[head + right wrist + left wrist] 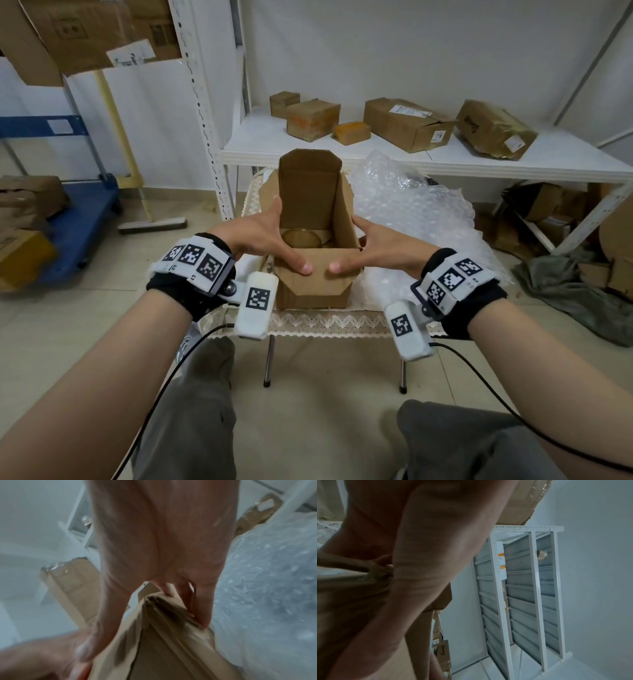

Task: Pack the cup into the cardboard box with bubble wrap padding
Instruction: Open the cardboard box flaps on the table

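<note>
Both hands on box, cup half-hidden

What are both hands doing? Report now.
Left hand: grips the cardboard box, thumb on its near flap.
Right hand: grips the same box likewise.

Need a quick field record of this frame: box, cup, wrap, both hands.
box: cardboard box open on small table, far flap upright
cup: clear cup inside the box, at the bottom
wrap: bubble wrap outside the box, on its right side
left hand: left hand holds the left wall, thumb on near flap
right hand: right hand holds the right wall, thumb on near flap
padding in box: none visible
</note>
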A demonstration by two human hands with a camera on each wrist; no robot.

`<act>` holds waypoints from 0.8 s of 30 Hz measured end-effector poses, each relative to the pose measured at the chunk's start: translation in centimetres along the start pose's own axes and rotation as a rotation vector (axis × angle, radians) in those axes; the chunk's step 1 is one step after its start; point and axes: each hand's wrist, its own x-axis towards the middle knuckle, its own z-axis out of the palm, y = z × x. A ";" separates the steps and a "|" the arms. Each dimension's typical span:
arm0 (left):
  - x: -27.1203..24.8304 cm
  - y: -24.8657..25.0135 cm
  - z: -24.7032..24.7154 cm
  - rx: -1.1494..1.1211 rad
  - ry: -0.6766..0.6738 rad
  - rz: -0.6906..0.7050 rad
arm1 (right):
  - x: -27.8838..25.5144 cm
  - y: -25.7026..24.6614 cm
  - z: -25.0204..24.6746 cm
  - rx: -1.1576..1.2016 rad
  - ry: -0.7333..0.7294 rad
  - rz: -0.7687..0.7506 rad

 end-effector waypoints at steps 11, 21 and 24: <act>-0.2 0.1 3.0 0.250 0.213 0.008 | 0.5 -0.1 3.6 -0.364 0.436 0.081; 0.2 0.5 1.8 0.267 0.134 -0.031 | 0.9 -1.7 3.4 -0.560 0.340 0.040; 0.9 1.7 -0.7 0.281 0.102 -0.020 | 0.7 -1.2 3.5 -0.506 0.390 0.028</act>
